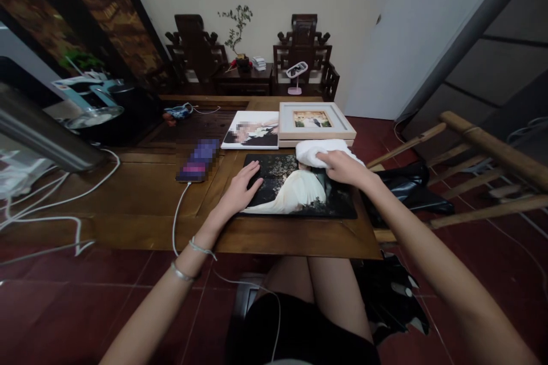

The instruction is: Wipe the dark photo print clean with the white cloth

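Note:
A dark photo panel (295,194) showing a white gown lies flat near the front edge of the wooden table. My left hand (242,187) rests on its left side with the fingers stretched out. At the panel's upper right, my right hand (342,166) grips a bunched white cloth (310,153), which covers that corner. Just behind the cloth lies a pale wooden picture frame (317,120) with a small photo inside; it seems stacked on another frame. Beside it, to the left, is a white-edged photo panel (252,130).
A phone (197,161) with a white charging cable (174,222) lies left of the panel. Farther left stand a grey cylinder (47,128) and tangled white cords. A small mirror (296,71) stands at the back. A bamboo chair (492,154) is at the right.

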Tool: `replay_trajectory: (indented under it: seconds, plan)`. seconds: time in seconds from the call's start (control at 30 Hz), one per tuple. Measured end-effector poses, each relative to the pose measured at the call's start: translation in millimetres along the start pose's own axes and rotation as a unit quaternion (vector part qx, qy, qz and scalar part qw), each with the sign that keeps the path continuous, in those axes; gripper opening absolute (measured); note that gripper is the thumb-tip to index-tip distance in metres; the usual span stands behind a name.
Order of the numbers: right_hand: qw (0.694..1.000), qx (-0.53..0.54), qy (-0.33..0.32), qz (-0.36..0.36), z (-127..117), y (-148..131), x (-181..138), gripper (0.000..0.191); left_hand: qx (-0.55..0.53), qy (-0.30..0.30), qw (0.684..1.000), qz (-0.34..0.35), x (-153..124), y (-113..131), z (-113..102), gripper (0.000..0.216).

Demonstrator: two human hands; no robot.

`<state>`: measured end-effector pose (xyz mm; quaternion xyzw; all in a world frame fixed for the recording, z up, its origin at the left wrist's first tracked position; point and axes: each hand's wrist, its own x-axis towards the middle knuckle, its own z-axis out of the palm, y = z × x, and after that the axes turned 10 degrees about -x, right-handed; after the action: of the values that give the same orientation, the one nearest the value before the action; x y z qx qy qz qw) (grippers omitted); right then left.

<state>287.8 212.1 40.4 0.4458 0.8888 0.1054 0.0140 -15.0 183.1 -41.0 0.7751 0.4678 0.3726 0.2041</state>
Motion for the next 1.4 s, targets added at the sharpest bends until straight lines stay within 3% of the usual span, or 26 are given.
replay_trajectory:
  seconds: [0.13, 0.23, 0.43, 0.57, 0.7, 0.87, 1.0, 1.23, 1.4]
  plan:
    - [1.000, 0.008, 0.008, 0.006, 3, 8, 10, 0.038, -0.004, 0.006, 1.000, -0.002, 0, 0, 0, 0.047]
    - [1.000, 0.003, 0.012, 0.020, 9, -3, -2, 0.039, -0.012, 0.010, 1.000, -0.006, 0, 0, 1, 0.047]
    - [0.999, 0.016, 0.036, -0.021, 13, -56, -71, 0.048, -0.012, 0.005, 1.000, -0.012, -1, 1, 1, 0.047]
    - [0.996, 0.044, 0.047, -0.053, 10, -92, -118, 0.039, 0.008, -0.023, 0.999, -0.040, -2, 2, 1, 0.049]
    - [0.994, 0.046, 0.076, -0.064, 10, -108, -135, 0.030, 0.021, -0.045, 0.997, -0.059, -2, 6, 0, 0.047]
    - [0.997, 0.043, 0.042, -0.048, 9, -96, -111, 0.040, 0.023, -0.050, 0.997, -0.057, -2, 7, -2, 0.046]
    - [0.999, 0.027, 0.027, -0.024, 7, -71, -69, 0.047, 0.019, -0.044, 0.998, -0.048, -2, 3, -1, 0.047]
    - [1.000, 0.004, -0.005, 0.004, 0, -32, 3, 0.042, -0.003, -0.019, 0.999, -0.034, -2, -2, 1, 0.046]
    - [1.000, -0.002, -0.002, 0.015, 3, -32, 12, 0.046, -0.005, -0.011, 1.000, -0.029, -1, 0, 1, 0.046]
